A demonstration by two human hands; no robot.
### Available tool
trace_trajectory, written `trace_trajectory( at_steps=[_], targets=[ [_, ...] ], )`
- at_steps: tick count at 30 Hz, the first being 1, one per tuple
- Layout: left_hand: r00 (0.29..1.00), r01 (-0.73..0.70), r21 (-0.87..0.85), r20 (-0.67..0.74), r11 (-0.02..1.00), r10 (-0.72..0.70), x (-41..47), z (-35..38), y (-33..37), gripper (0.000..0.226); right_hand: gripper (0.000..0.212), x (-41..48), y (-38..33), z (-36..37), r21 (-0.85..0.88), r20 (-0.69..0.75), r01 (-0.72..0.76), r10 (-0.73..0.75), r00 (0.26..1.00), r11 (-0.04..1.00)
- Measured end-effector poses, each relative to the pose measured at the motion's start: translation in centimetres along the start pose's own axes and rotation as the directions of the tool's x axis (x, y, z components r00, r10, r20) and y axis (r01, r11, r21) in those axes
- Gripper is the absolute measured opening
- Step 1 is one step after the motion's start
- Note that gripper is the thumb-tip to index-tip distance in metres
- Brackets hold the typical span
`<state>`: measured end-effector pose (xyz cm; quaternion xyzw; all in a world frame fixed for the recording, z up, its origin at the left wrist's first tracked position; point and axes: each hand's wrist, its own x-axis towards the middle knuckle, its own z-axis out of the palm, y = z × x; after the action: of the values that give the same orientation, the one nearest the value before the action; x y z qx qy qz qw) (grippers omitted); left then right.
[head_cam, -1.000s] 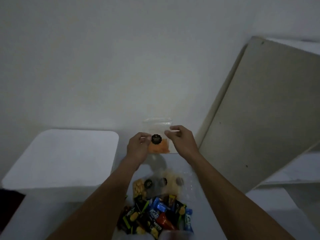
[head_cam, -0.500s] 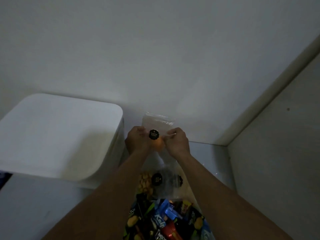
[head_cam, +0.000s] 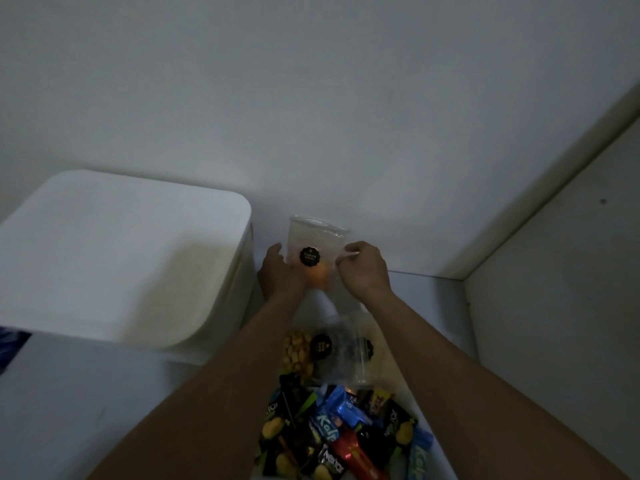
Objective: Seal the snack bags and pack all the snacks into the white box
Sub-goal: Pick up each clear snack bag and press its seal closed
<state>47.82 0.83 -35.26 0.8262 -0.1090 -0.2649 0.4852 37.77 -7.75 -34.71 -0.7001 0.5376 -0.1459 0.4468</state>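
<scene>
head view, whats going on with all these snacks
A person holds a clear bag with an orange snack upright. The left hand grips its left edge and the right hand pinches its right edge, apparently working on the seal. Two other bags and a pile of wrapped snacks lie on the table, nearer the person. The white box stands to the left, lid on; these snacks are not in it yet.

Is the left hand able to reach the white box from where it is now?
Probably yes: the white box stands just left of the left hand with nothing between, but that hand holds the clear snack bag.
</scene>
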Motion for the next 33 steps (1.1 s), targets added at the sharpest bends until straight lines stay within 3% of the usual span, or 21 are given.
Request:
trace_trajectory(
  at_steps=[3,6,8,11,14,17,20,24,28,31,33],
  targets=[
    [0.996,-0.064,0.203,0.076,0.977,0.050,-1.8,-1.1,-0.7,0.041,0.040,-1.5,-0.2,-1.2,-0.102,0.042,0.051,-0.046,0.998,0.994],
    [0.935,-0.205,0.454,0.353,0.867,0.036,-3.6,-2.0,-2.0,0.041,0.038,-3.8,-0.1,-2.2,-0.257,0.084,0.131,-0.113,0.990,0.957],
    [0.871,-0.274,0.481,0.492,0.833,0.002,-4.2,-2.5,-2.9,0.050,0.039,-5.3,0.1,-2.4,-0.370,0.120,0.183,-0.149,0.982,0.911],
    [0.822,-0.382,0.518,0.568,0.765,0.026,-4.5,-2.7,-3.9,0.043,0.039,-7.2,0.9,-2.2,-0.522,0.154,0.200,-0.138,0.978,0.829],
    [0.816,-0.411,0.494,0.574,0.766,0.067,-4.5,-2.7,-4.9,0.017,0.051,-8.4,2.0,-1.6,-0.584,0.187,0.177,-0.081,0.979,0.792],
    [0.824,-0.443,0.459,0.547,0.770,0.147,-4.9,-3.1,-5.0,0.011,0.050,-9.2,2.8,-1.2,-0.583,0.178,0.166,-0.074,0.981,0.796],
    [0.837,-0.438,0.436,0.516,0.786,0.181,-5.0,-3.6,-4.8,0.014,0.055,-9.9,3.0,-1.3,-0.478,0.130,0.128,-0.074,0.989,0.869],
    [0.871,-0.377,0.343,0.448,0.860,0.203,-5.4,-5.0,-3.9,0.017,0.068,-11.1,1.7,-2.5,-0.151,0.041,0.011,-0.005,0.999,0.988],
    [0.882,-0.376,0.248,0.391,0.893,0.262,-6.9,-6.7,-2.1,0.010,0.041,-12.8,0.6,-4.3,0.097,0.024,-0.083,0.081,0.996,0.992],
    [0.889,-0.360,0.214,0.374,0.908,0.265,-8.6,-7.9,0.1,0.009,0.015,-15.0,-0.8,-5.9,0.250,0.054,-0.060,0.047,0.997,0.966],
    [0.883,-0.359,0.201,0.388,0.911,0.263,-9.8,-8.8,2.0,0.005,0.015,-16.6,-2.1,-7.0,0.313,0.024,-0.005,-0.003,1.000,0.950]
  ],
)
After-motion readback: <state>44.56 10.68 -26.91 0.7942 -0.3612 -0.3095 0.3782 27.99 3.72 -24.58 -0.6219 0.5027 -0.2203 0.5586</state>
